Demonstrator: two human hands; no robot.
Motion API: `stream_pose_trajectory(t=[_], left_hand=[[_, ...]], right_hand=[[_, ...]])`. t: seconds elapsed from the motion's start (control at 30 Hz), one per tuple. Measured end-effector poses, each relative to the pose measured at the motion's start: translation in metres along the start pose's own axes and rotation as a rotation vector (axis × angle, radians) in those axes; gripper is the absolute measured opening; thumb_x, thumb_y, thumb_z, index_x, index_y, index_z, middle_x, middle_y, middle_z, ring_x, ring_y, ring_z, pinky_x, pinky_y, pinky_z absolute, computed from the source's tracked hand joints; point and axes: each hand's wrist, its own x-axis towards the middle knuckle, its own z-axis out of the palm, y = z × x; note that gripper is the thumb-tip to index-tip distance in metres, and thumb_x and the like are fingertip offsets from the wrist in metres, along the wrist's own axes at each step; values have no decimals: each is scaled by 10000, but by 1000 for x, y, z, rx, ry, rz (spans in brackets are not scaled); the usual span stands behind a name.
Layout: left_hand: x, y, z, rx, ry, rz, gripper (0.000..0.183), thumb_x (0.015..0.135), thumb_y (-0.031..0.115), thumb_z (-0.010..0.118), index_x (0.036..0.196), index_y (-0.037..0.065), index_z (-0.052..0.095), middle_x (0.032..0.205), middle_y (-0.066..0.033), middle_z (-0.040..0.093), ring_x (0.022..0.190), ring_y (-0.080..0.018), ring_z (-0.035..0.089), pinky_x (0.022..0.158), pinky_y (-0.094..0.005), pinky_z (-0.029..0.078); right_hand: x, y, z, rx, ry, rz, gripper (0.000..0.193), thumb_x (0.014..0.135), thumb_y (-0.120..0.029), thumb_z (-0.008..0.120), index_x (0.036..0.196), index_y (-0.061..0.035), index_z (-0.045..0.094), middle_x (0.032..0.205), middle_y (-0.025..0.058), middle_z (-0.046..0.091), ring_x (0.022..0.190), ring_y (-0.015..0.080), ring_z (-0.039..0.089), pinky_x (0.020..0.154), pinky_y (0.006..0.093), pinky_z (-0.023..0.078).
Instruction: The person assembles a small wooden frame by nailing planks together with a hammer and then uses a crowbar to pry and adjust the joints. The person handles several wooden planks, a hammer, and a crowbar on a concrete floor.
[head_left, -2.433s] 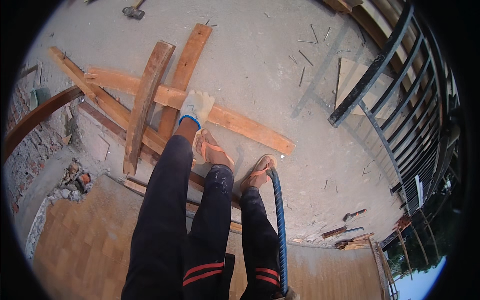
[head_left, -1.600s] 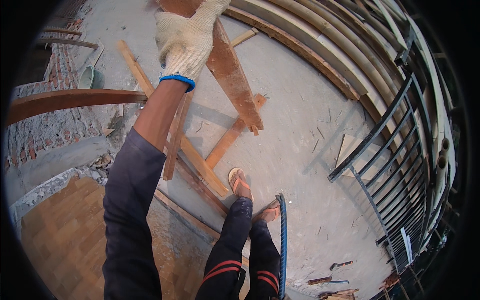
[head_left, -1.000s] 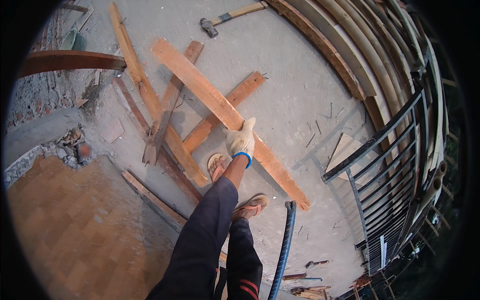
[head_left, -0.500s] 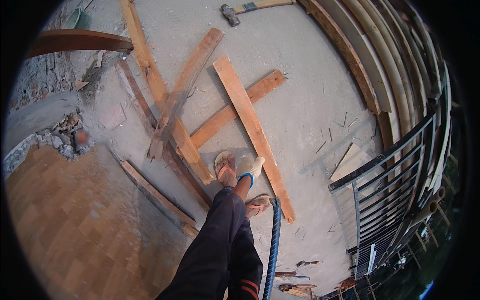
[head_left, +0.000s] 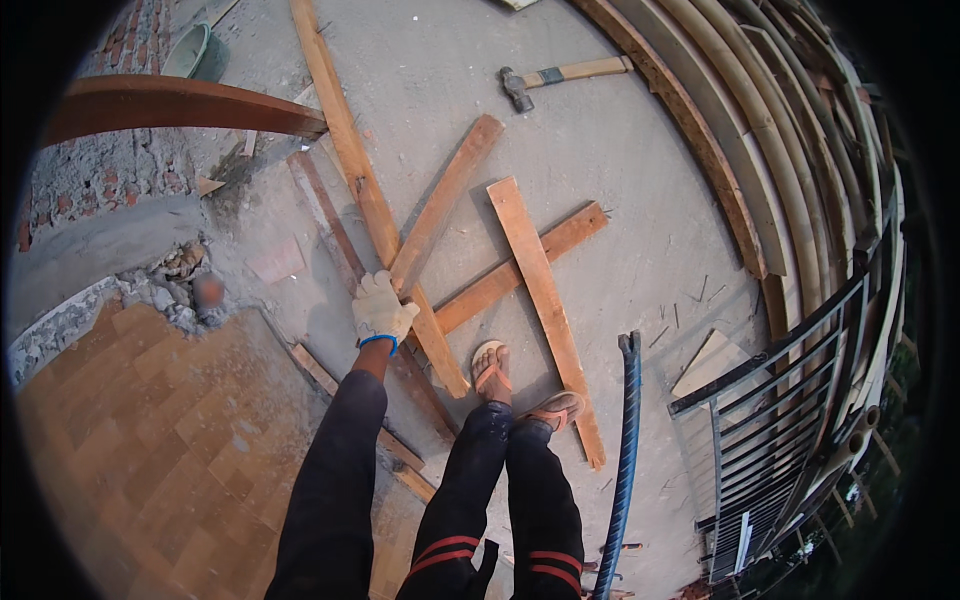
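Observation:
My left hand (head_left: 383, 308), in a pale glove with a blue cuff, is closed around the near end of a short wooden plank (head_left: 450, 195). That plank lies slantwise over a longer board (head_left: 355, 160), and the glove hides its lower end. To the right, a reddish plank (head_left: 540, 290) rests across another plank (head_left: 475, 295) in an X, beside my sandalled feet. A dark blue ribbed bar with a forked tip (head_left: 622, 460) rises from the lower edge at the right. My right hand is out of view.
A hammer (head_left: 515, 90) lies on the concrete at the far side. Long timbers (head_left: 700, 140) and a black metal railing (head_left: 780, 420) line the right. Loose nails (head_left: 675, 315) are scattered there. A brown beam (head_left: 190, 103) juts in from the left, near a green bucket (head_left: 190, 52).
My left hand has moved from beside the reddish plank leftward to the short plank's end and closed on it. The view has shifted, and the ribbed bar now stands farther right.

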Motion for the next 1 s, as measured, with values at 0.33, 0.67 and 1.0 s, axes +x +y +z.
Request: stream_pose_trajectory(t=[0.33,0.67,1.0], left_hand=[[22,2,-15,-427,-281,-201,750,616,324,830,1217,-13,535,1104,-216,677,1022,-351,663,934,-394,501],[-69,27,-73,-490,-109,12,698,639,324,839,1198,14,557,1095,-189,659,1002,-359,645,926,-426,497],[-33,58,-34,33,-140,353,643,672,310,795,1228,58,593,1203,-176,577,1128,-344,582,969,-424,474]], right_hand=[[2,13,-17,-5,-14,27,344,986,-343,553,1129,-49,660,1047,144,656,892,242,633,753,409,506],[9,-1,-61,-66,-41,-59,350,977,-362,561,1095,-50,668,989,148,668,847,253,644,726,424,508],[14,-53,-111,-147,-42,-147,358,968,-380,569,1061,-51,675,931,153,681,801,264,654,698,440,509]])
